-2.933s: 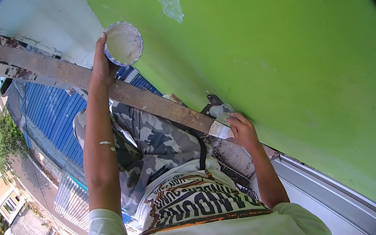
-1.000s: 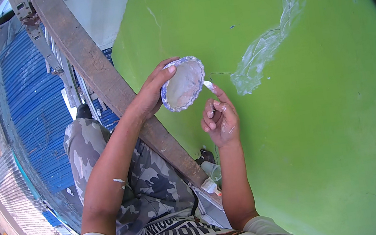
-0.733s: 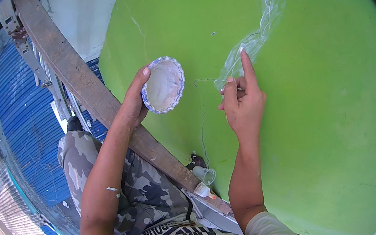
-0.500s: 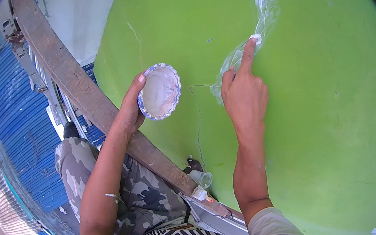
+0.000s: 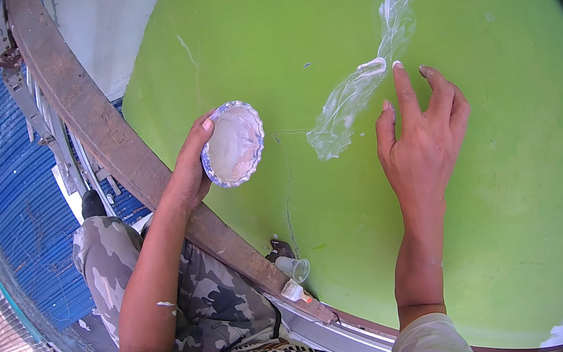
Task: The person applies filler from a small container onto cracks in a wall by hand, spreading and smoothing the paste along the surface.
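My left hand [image 5: 191, 161] grips a small bowl [image 5: 232, 144] with a wavy blue-and-white rim, its thumb over the edge. White paste coats the inside of the bowl. My right hand [image 5: 424, 131] is at the green wall [image 5: 510, 165] with fingers spread, and a dab of white shows on the index fingertip. Just left of that fingertip, a smeared white paste streak [image 5: 351, 105] runs down the wall and bends to the lower left. A thin crack [image 5: 289, 196] goes down the wall below the streak's lower end.
A brown wooden plank [image 5: 110, 132] crosses diagonally beside my legs. On its lower part are a clear plastic cup [image 5: 298, 269] and a paintbrush [image 5: 294, 291]. A metal ladder [image 5: 65, 145] stands at the left, above a blue corrugated roof [image 5: 20, 213].
My right hand has moved right and slightly down off the streak, and its fingers have spread. A thick white ridge now shows where the fingertip was. The left hand still holds the bowl.
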`<state>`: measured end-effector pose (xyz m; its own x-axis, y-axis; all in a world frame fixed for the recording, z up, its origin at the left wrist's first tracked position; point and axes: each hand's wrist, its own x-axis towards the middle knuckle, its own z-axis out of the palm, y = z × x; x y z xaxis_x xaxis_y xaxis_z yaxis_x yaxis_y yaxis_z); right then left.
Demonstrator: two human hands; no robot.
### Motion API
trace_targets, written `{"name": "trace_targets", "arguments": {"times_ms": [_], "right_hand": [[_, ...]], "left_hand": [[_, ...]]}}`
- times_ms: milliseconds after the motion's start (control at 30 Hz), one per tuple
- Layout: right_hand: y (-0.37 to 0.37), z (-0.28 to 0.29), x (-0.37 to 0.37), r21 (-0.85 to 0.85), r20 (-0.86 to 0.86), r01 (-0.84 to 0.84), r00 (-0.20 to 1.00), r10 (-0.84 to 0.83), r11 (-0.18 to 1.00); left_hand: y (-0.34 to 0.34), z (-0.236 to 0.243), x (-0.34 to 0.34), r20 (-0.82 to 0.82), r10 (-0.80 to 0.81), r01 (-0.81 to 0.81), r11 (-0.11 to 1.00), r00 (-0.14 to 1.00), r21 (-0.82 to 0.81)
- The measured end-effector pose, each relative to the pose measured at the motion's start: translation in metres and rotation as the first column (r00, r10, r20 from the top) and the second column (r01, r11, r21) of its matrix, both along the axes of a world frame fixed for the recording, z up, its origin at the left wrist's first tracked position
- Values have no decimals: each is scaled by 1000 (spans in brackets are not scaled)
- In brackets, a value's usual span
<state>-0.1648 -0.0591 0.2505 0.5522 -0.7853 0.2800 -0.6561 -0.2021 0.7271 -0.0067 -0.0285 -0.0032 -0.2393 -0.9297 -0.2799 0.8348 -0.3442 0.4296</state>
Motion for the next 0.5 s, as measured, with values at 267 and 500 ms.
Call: {"name": "trace_targets", "arguments": {"times_ms": [267,500], "right_hand": [[-21,-10,-17,-1,-238,80,968,-78,997],[-18,-28,-29,-14,-191,74,979,-75,997]], "left_hand": [[-2,-11,-6,-81,12,-13,1000,997,-12],[-1,-11,-4,-76,-10,11,1000,997,13]]}}
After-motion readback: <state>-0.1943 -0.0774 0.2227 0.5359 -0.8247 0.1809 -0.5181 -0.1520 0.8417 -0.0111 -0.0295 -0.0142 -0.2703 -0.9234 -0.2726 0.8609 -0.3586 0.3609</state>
